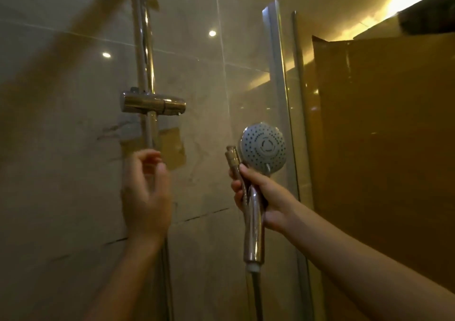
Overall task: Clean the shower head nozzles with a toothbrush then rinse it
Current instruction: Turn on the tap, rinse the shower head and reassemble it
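My right hand (263,192) grips the chrome handle of the shower head (263,146), held upright with its round grey nozzle face turned toward me. Pinched against the handle in the same hand is a thin stick with a small brownish head, apparently the toothbrush (232,157); its head stands just left of the nozzle face. My left hand (146,192) hovers in front of the wall rail below the holder, fingers loosely curled and apart, with nothing in it. The hose (256,293) hangs down from the handle's bottom end.
A chrome slide rail (142,50) runs up the tiled wall with a shower holder (152,104) that has nothing in it. To the right are the glass door's metal frame (278,74) and a brown panel (381,148) behind the glass.
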